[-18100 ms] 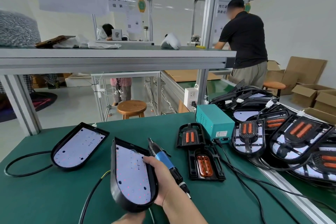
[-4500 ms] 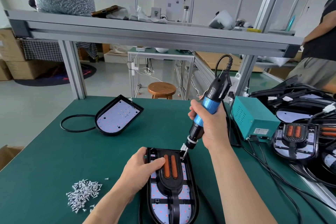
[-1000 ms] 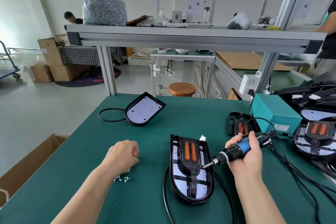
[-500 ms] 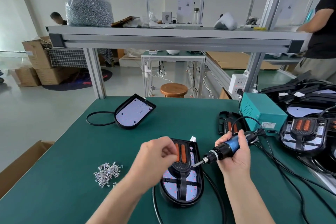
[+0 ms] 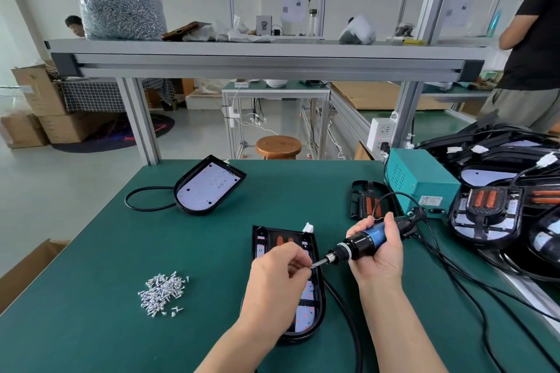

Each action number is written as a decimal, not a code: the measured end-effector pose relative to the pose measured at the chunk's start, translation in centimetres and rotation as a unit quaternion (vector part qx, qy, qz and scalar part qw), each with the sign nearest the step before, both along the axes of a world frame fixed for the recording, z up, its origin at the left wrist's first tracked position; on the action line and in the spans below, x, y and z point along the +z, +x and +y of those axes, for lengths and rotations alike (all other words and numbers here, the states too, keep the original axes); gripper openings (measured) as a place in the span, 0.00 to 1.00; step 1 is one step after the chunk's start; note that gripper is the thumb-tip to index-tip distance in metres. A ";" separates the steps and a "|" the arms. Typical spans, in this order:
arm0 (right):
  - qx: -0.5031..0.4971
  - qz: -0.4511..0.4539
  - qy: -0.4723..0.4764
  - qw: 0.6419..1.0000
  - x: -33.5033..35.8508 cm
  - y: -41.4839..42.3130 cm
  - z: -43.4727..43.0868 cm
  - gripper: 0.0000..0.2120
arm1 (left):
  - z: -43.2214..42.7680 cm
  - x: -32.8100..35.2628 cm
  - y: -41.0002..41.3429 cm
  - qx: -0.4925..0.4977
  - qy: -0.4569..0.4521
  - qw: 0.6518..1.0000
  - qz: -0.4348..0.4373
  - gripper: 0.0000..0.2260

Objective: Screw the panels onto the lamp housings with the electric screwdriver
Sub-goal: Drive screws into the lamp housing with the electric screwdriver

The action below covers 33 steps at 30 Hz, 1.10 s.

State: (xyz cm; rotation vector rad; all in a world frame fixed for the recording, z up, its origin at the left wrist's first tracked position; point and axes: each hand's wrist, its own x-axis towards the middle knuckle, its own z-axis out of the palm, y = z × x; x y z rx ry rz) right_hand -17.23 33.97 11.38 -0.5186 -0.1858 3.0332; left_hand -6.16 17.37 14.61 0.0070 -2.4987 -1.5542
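Fingertips (image 5: 298, 268) of the left hand (image 5: 277, 277) were curled together and pinched a tiny screw (image 5: 311, 267), barely visible, against the bit of the electric screwdriver (image 5: 360, 244). The right hand (image 5: 380, 256) was wrapped round the tool's blue and black barrel, thumb on top, and held it almost level with the bit pointing left. Both hands hovered over the lamp housing (image 5: 306, 306), which lay flat on the green table (image 5: 91, 327) directly in front of the person. Its black panel (image 5: 283, 240), with two orange strips, sat in the housing's far end, and the left hand hid the middle of it. A black cable (image 5: 348, 327) ran along the housing's right side towards the person. Left of the housing lay a loose pile of silver screws (image 5: 163, 292). Beyond the housing and to its left rested a second housing (image 5: 209, 188), its white board facing up, with a looped cord (image 5: 145, 201) beside it. Beyond the housing and to its right lay a spare panel (image 5: 365, 201), just beside a teal power box (image 5: 421, 188). Farther right of the housing was a heap of more housings (image 5: 491, 215) and tangled leads. Above and beyond it ran a grey shelf (image 5: 266, 60) that carried a clear bag of screws (image 5: 121, 9). Another person in a black shirt (image 5: 535, 39) stood far to the right.
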 end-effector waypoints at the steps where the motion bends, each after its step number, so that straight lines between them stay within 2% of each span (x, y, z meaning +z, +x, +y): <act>1: -0.001 -0.001 -0.002 1.000 0.0 0.0 0.0 0.18 | 0.0 0.0 0.0 0.001 0.004 1.000 0.000 0.14; 15: -0.018 -0.008 0.002 1.000 -0.1 0.0 0.1 0.21 | 0.6 -0.1 0.5 0.017 0.003 1.000 0.016 0.13; 19: -0.028 -0.015 0.000 1.000 -0.1 -0.1 0.0 0.18 | 1.0 -0.6 0.7 0.025 -0.054 0.996 0.059 0.11; 24: -0.025 -0.009 -0.006 1.000 0.0 0.0 -0.2 0.19 | 1.3 -0.8 0.5 0.016 -0.161 0.979 0.124 0.15; 33: -0.024 -0.007 -0.008 1.000 0.1 0.0 -0.1 0.21 | 1.0 -0.9 0.1 0.009 -0.167 0.977 0.135 0.15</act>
